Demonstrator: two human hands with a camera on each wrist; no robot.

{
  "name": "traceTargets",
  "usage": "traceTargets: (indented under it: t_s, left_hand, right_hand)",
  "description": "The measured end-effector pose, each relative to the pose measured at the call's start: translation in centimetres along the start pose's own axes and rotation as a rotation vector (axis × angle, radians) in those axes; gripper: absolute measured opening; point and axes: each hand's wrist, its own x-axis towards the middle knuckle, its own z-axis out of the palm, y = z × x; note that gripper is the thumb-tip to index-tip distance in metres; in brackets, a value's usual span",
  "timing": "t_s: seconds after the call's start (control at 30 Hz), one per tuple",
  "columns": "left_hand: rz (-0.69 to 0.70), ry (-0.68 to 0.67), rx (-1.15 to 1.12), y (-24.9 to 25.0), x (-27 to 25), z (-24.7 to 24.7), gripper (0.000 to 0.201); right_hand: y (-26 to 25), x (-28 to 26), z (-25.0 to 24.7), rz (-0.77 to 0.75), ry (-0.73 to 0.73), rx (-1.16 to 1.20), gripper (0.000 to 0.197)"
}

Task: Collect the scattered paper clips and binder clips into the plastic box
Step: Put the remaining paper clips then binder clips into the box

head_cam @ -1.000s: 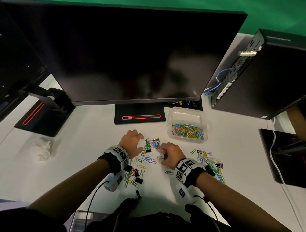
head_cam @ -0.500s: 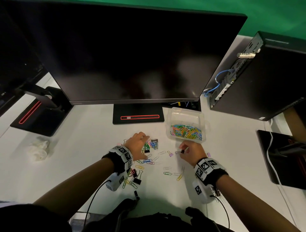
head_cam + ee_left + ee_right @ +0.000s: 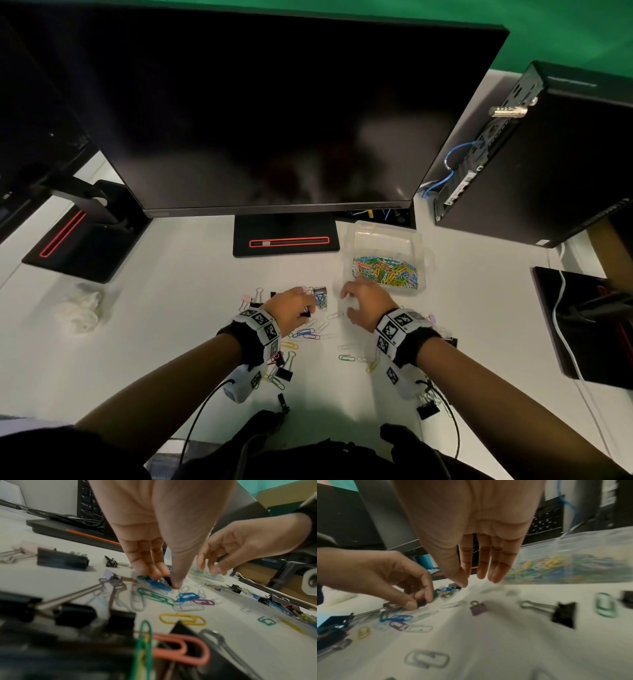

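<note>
A big dark monitor point(image 3: 274, 113) fills the back of the white desk point(image 3: 171, 308), its stand base point(image 3: 286, 240) with a red outline sitting just in front, and a black computer case point(image 3: 548, 154) stands at the back right corner. Right of that base sits the clear plastic box point(image 3: 383, 240), lid off, a heap of coloured paper clips point(image 3: 385, 269) in its near half. A crumpled tissue point(image 3: 82, 306) lies toward the left edge. Down the middle of the desk, more paper clips and binder clips lie scattered toward the near edge. The left hand point(image 3: 291, 310) is down among them, thumb and fingertips point(image 3: 154, 573) pinching a small black binder clip point(image 3: 421, 602) right on the desk surface, blue and green paper clips touching around it. The right hand point(image 3: 364, 305) hovers just off the box's near left corner, fingers point(image 3: 494, 566) straight, loosely spread and pointing down, holding nothing. A purple binder clip point(image 3: 477, 608) lies on the desk below it, with a black binder clip point(image 3: 563, 614) to its right.
</note>
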Motion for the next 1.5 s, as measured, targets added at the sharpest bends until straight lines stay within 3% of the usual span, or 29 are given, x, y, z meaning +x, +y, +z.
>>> traceTargets:
  t_s: [0.2,0.37,0.47,0.6,0.77,0.93,1.1,1.27,1.37,1.5]
  left_hand:
    - [0.008,0.051,-0.044,0.1,-0.7,0.3,0.021]
    - [-0.007,0.078,-0.066,0.0,-1.0,0.3,0.02]
    - [0.008,0.092,-0.076,-0.3,-1.1,0.4,0.019]
    - [-0.001,0.111,-0.1,-0.6,-1.3,0.2,0.021]
    - [-0.022,0.149,-0.158,-1.2,-1.3,-0.1,0.024]
    - [-0.101,0.261,-0.189,-2.3,-1.1,-0.9,0.02]
    - [-0.25,0.356,-0.239,-3.7,-0.1,-2.5,0.02]
    - [-0.341,0.349,-0.215,-4.6,0.7,-2.5,0.017]
    - [-0.352,0.338,-0.14,-4.6,0.9,-2.3,0.017]
    - [-0.332,0.347,-0.056,-4.6,0.8,-2.0,0.019]
  right_hand:
    - [-2.7,1.9,0.9,-0.087,-0.057,0.017,0.052]
    - [-2.8,2.9,1.3,-0.105,-0.111,-0.119,0.065]
    - [-2.6,3.0,0.9,-0.106,-0.114,-0.172,0.057]
    - [-2.0,2.8,0.4,-0.079,-0.123,-0.252,0.029]
    - [-0.8,1.7,0.3,-0.062,-0.088,-0.155,0.018]
    - [1.7,0.1,0.3,0.037,-0.039,-0.046,0.018]
    - [4.2,-1.3,0.0,0.15,0.064,-0.126,0.022]
    - [5.2,-1.9,-0.2,0.228,0.04,-0.148,0.023]
    - [4.5,-1.8,-0.1,0.188,0.047,-0.168,0.027]
    - [1.8,-1.0,0.5,0.019,0.031,-0.141,0.034]
